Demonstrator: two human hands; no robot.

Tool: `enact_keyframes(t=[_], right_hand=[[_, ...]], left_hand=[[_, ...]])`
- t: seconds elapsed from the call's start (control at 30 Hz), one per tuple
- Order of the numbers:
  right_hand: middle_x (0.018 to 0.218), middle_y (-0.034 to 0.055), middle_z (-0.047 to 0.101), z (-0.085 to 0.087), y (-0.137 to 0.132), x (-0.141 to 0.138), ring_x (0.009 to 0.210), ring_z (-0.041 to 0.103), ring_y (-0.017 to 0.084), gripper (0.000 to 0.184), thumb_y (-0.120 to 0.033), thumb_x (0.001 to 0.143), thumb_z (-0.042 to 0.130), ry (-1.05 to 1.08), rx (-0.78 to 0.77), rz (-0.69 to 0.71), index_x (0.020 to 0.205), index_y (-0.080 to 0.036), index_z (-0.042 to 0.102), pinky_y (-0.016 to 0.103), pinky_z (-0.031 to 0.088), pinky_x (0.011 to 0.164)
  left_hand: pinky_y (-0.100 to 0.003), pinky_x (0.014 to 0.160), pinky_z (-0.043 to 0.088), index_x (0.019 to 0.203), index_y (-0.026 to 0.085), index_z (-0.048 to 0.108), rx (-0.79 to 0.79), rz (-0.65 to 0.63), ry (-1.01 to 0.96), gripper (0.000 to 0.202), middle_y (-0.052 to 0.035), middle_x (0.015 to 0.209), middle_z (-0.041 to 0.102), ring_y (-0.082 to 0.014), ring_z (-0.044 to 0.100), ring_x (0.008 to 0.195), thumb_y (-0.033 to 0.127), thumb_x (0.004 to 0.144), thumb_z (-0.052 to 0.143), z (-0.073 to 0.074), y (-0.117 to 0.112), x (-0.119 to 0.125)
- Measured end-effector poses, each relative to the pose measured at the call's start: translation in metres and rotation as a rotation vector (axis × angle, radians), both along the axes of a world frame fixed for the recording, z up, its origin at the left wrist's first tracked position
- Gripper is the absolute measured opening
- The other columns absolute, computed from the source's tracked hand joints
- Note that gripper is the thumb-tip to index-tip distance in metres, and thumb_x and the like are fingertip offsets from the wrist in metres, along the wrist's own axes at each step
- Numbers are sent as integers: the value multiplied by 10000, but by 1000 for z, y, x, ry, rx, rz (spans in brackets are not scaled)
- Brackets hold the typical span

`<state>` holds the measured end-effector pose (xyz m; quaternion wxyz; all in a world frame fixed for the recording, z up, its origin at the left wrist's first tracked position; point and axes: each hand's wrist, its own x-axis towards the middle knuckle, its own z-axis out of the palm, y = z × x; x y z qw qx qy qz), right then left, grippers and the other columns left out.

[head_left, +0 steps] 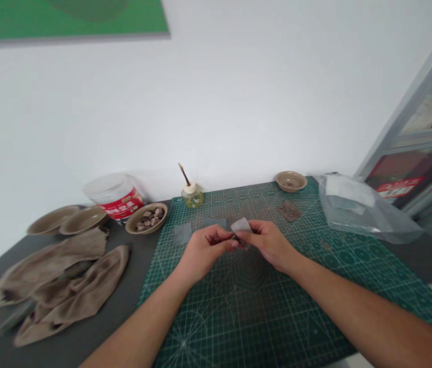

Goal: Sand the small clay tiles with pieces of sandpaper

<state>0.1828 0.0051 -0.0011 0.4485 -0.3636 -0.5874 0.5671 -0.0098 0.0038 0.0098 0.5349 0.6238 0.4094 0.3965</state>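
Observation:
Above the middle of the green cutting mat (216, 317), my two hands meet. My right hand (271, 243) pinches a small grey piece of sandpaper (241, 226), bent between thumb and fingers. My left hand (208, 250) is closed, its thumb and fingertips pressed together against a small dark thing at the sandpaper's lower edge; the fingers mostly hide it. Behind my left hand, a grey square sheet (182, 234) and a darker grey sheet (216, 223) lie flat on the mat. A crumpled brown piece (289, 210) rests beyond my right hand.
Left of the mat are a bowl of small stones (150, 219), a red-labelled plastic jar (114, 197), two stacked-looking bowls (52, 220) and brown cloths (73, 301). At the back stand a glass bottle (192, 197) and a small bowl (291, 181). A clear plastic bag (369, 217) lies right.

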Motion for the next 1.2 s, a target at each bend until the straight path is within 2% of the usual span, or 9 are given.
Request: enact_keyframes(t=[0.23, 0.33, 0.4, 0.47, 0.57, 0.67, 0.8, 1.03, 1.2], right_hand=[[756, 15, 671, -6, 2, 2, 676, 557, 149, 231, -392, 793, 720, -12, -3, 1, 805, -162, 701, 270, 422, 666], [733, 19, 670, -5, 4, 1, 669, 568, 155, 248, -406, 818, 690, 13, -19, -41, 823, -159, 703, 280, 430, 669], [747, 26, 677, -4, 4, 2, 692, 583, 166, 254, -412, 835, 668, 32, -2, -98, 835, -160, 703, 290, 439, 689], [794, 31, 690, -2, 4, 4, 738, 597, 179, 239, -405, 836, 671, 18, 57, -167, 860, -170, 708, 297, 443, 711], [819, 23, 693, -1, 2, 6, 768, 595, 187, 192, -383, 824, 701, -121, 190, -228, 885, -203, 728, 302, 430, 714], [825, 18, 699, 1, -1, 6, 812, 587, 195, 135, -359, 822, 722, -287, 337, -252, 893, -248, 751, 316, 418, 743], [837, 15, 720, 3, -4, 6, 845, 584, 198, 100, -345, 845, 717, -353, 441, -227, 911, -287, 763, 322, 417, 763], [841, 10, 730, 4, -6, 8, 856, 578, 196, 118, -362, 842, 725, -384, 435, -156, 925, -292, 769, 323, 424, 781], [772, 16, 691, 4, -7, 7, 807, 566, 191, 144, -389, 828, 730, -395, 413, -180, 897, -269, 767, 313, 418, 727]], left_hand=[[-261, 723, 517, 790, 154, 685, 9, -33, 31, 123, -24, 787, 743, -151, 677, 742, 229, 748, 773, -1, 0, -1], [-273, 737, 523, 799, 150, 682, -1, -40, 9, 131, -41, 816, 752, -159, 681, 761, 245, 759, 762, -1, 1, -1], [-270, 719, 524, 784, 151, 679, 10, 0, 22, 147, -37, 802, 746, -158, 678, 745, 255, 742, 773, -1, 2, 0], [-269, 704, 529, 818, 158, 687, 36, 56, 40, 180, -28, 791, 736, -160, 676, 736, 262, 716, 791, -1, 2, 1], [-273, 709, 539, 951, 174, 700, 74, 99, 34, 280, -23, 811, 733, -159, 679, 744, 262, 704, 799, 0, 1, 2], [-265, 703, 534, 936, 180, 712, 105, 104, 59, 256, -21, 805, 735, -154, 676, 734, 260, 708, 796, -1, 1, 1], [-262, 694, 526, 864, 183, 717, 139, 88, 115, 206, -15, 774, 734, -161, 675, 729, 247, 689, 805, -1, 1, -1], [-245, 692, 512, 813, 181, 694, 136, 97, 104, 149, 2, 754, 735, -148, 676, 717, 175, 694, 784, -1, 0, -3], [-253, 684, 510, 797, 180, 694, 120, 81, 94, 140, -4, 745, 737, -156, 676, 709, 195, 695, 788, -2, -2, -2]])
